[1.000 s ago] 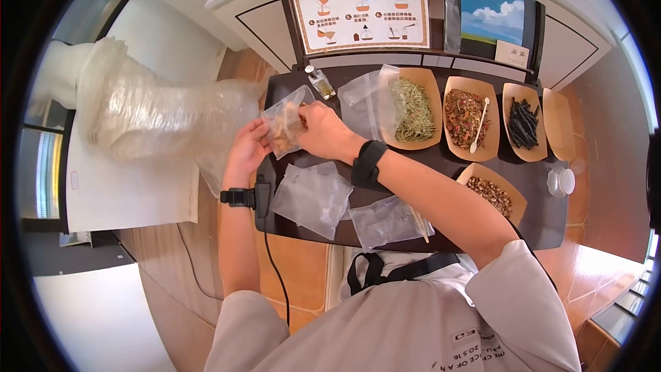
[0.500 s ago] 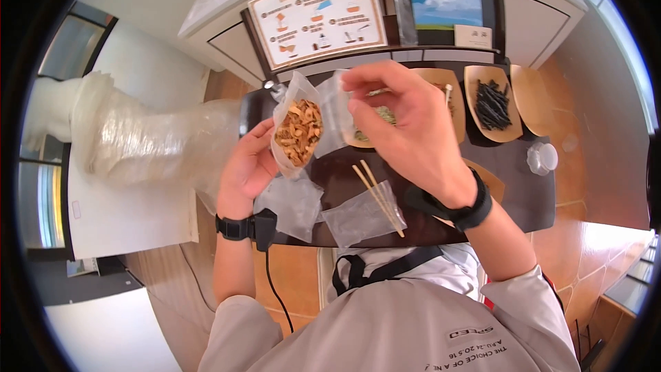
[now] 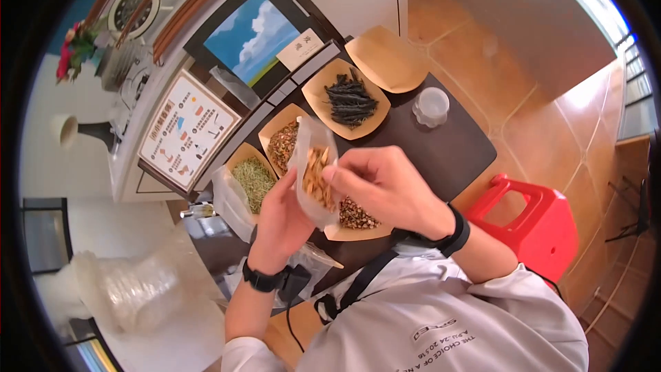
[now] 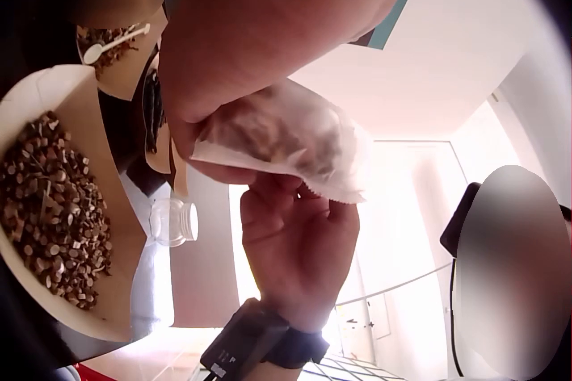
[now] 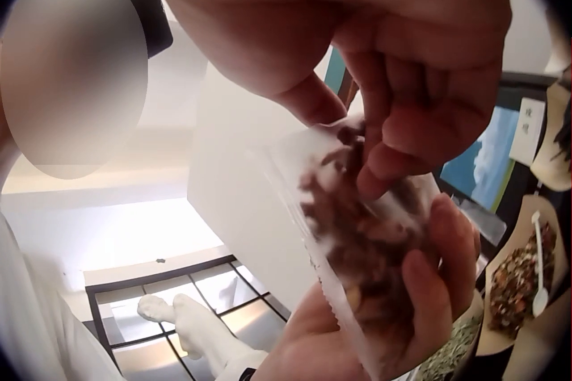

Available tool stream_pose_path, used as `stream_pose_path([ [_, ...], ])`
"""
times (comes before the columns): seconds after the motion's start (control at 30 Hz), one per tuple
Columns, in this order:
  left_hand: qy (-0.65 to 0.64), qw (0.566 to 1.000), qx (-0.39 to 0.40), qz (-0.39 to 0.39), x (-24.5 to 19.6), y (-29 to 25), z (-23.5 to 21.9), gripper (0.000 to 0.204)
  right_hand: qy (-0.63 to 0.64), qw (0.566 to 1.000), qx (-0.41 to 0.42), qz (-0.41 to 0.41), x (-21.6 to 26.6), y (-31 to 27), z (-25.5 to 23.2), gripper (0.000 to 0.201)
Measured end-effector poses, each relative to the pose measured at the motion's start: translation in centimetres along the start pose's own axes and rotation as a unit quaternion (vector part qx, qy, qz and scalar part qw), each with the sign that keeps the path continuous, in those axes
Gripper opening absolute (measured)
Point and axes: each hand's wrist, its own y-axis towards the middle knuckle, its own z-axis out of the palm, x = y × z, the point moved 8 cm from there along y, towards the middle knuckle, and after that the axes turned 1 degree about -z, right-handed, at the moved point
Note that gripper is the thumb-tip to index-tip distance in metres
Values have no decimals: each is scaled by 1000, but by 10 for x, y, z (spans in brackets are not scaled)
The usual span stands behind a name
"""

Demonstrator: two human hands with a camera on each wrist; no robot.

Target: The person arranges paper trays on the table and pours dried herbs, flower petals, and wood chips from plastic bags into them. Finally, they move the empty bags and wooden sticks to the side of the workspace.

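A small translucent bag [image 3: 308, 136] of dried brown chips [image 3: 317, 178] is held upright over the table by my left hand [image 3: 284, 217], its fingers curled round the side. At the bag's mouth, my right hand [image 3: 399, 189] pinches at the chips with thumb and bent fingers. The right wrist view shows those fingertips [image 5: 374, 186] in among the chips; the bag's wall partly hides them. Below and behind the bag stand paper trays of chopped brown pieces [image 3: 358, 215], green dried herb [image 3: 253, 182] and mixed petals [image 3: 283, 145].
Black dried strips [image 3: 350, 100] lie in a paper tray at the back, beside another paper tray [image 3: 389, 58]. A clear jar [image 3: 431, 107] stands to their right. A red plastic stool [image 3: 537, 227] is by the table. An instruction sheet [image 3: 189, 131] stands behind the trays.
My view has swung right. My left hand has carried the bag rightward, over the trays. My right hand, raised and apart from the bag half a second ago, is now at its mouth.
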Motion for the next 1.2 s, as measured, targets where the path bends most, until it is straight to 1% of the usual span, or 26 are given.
stream_pose_path([
  [0.03, 32, 998, -58, -1, -3, 8, 3, 37, -35, 999, -11, -20, 7, -2, -10, 31],
  [0.07, 46, 997, -60, -6, -6, 18, 7, 37, -48, 997, -27, -54, 8, -4, -22, 30],
  [0.13, 58, 995, -71, 27, -20, 42, 9, 38, -50, 995, -83, -6, -5, -12, -47, 29],
  [0.2, 62, 995, -67, 37, -33, 68, 3, 39, -27, 993, -115, 0, -17, -21, -68, 26],
  [0.27, 94, 987, -111, 64, -47, 91, 5, 38, -45, 988, -148, 16, -36, -31, -89, 24],
  [0.3, 112, 987, -85, 76, -51, 104, 12, 37, -39, 987, -157, -6, -45, -34, -97, 23],
  [0.33, 113, 988, -71, 77, -56, 122, 13, 36, -57, 984, -165, 27, -52, -39, -104, 23],
  [0.4, 118, 987, -86, 69, -54, 142, 22, 35, -79, 979, -187, 18, -61, -47, -112, 23],
  [0.47, 139, 984, -82, 71, -56, 166, 24, 35, -92, 975, -200, 13, -64, -53, -116, 22],
  [0.53, 158, 982, -74, 77, -58, 187, 29, 35, -110, 971, -214, 5, -62, -58, -120, 22],
  [0.67, 177, 976, -90, 92, -66, 216, 32, 35, -98, 965, -245, -9, -55, -62, -129, 22],
  [0.77, 212, 966, -104, 102, -69, 223, 35, 34, -104, 963, -248, -17, -56, -63, -134, 20],
  [0.83, 268, 951, -114, 106, -71, 221, 40, 31, -110, 962, -249, -17, -57, -63, -134, 19],
  [0.97, 288, 945, -116, 104, -73, 216, 50, 29, -117, 962, -248, -11, -55, -63, -134, 18],
  [1.03, 344, 926, -130, 88, -72, 211, 55, 30, -112, 962, -249, -22, -53, -62, -134, 17],
  [1.13, 359, 919, -148, 68, -73, 208, 54, 34, -110, 960, -256, -37, -53, -63, -139, 17],
  [1.17, 357, 920, -151, 66, -74, 209, 50, 34, -125, 963, -238, -15, -54, -64, -141, 16],
  [1.2, 352, 922, -149, 58, -75, 210, 47, 36, -125, 964, -235, -12, -53, -64, -143, 16],
])
